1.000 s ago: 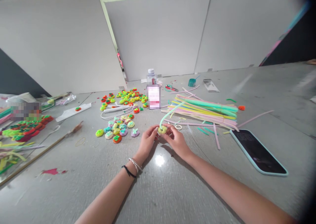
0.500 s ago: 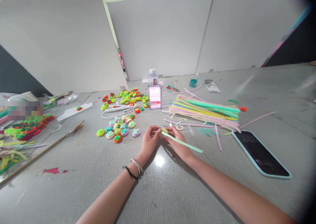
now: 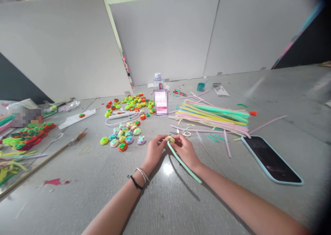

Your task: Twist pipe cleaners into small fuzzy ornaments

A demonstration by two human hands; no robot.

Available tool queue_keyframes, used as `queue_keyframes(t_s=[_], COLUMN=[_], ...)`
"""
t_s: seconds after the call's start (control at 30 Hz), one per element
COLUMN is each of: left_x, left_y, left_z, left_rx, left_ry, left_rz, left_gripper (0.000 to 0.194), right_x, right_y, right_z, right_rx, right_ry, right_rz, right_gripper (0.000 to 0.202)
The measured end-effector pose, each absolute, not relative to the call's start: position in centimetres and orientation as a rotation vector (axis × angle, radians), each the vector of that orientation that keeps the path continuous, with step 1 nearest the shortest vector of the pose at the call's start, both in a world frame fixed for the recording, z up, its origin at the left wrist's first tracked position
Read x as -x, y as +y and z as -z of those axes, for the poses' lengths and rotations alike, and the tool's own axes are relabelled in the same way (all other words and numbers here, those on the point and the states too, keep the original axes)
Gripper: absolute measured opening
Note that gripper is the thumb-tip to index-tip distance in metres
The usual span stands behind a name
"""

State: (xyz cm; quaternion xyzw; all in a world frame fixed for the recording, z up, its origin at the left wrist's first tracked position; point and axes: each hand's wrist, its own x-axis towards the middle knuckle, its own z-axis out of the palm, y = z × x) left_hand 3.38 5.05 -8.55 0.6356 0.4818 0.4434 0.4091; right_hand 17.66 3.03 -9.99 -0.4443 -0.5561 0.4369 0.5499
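Between my fingertips is a small pale yellow pipe-cleaner piece [image 3: 169, 138], rounded and partly hidden. My left hand [image 3: 155, 148] pinches it from the left, and my right hand [image 3: 186, 151] closes on it from the right. A mint-green pipe cleaner [image 3: 184, 165] runs out from this piece, its long free end slanting down toward my right forearm. Its other end is hidden at the fingertips. Left of my hands lies a cluster of small fuzzy round pieces [image 3: 129, 139] in pastel colours and orange, several with green tops.
A bundle of pipe cleaners [image 3: 214, 117] lies right of centre, with scissors [image 3: 186, 134] before it. A phone [image 3: 271, 160] rests at the right. Farther back stand a bottle [image 3: 158, 81] and a teal tub [image 3: 201, 87]. A long stick [image 3: 43, 164] lies at the left.
The green pipe cleaner's free end has swung down and toward me, now hanging at a steeper slant. My hands stay together around the yellow piece. The view has shifted slightly.
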Motion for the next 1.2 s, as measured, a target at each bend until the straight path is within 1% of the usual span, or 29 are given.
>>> queue_keyframes(t_s=[0.2, 0.43, 0.53, 0.7, 0.87, 1.03, 1.2], left_x=[-3.2, -3.5, -3.5, -3.4, -3.5, -3.4, -3.3], left_y=[5.5, 5.3, 5.4, 5.4, 5.2, 5.3, 5.4], left_z=[8.7, 9.0, 9.2, 9.2, 8.9, 8.9, 8.9], left_rx=[-1.527, -1.535, -1.483, -1.412, -1.392, -1.363, -1.416], left_ry=[1.193, 1.242, 1.211, 1.142, 1.128, 1.119, 1.113], left_rz=[-1.077, -1.117, -1.145, -1.153, -1.136, -1.148, -1.149], left_gripper=[0.035, 0.032, 0.030, 0.032, 0.033, 0.034, 0.029], right_x=[-17.7, -17.6, -17.5, -17.4, -17.4, -17.5, -17.6], right_y=[3.0, 2.8, 2.8, 3.1, 3.7, 4.0, 3.6], right_z=[9.8, 9.1, 9.1, 9.7, 10.1, 10.1, 9.7], right_rx=[1.082, 1.100, 1.103, 1.072, 1.048, 1.031, 1.063], right_ry=[-1.347, -1.390, -1.398, -1.343, -1.164, -1.138, -1.267], right_rz=[-1.002, -0.925, -0.918, -0.999, -1.169, -1.239, -1.229], right_gripper=[0.017, 0.014, 0.017, 0.023, 0.029, 0.031, 0.026])
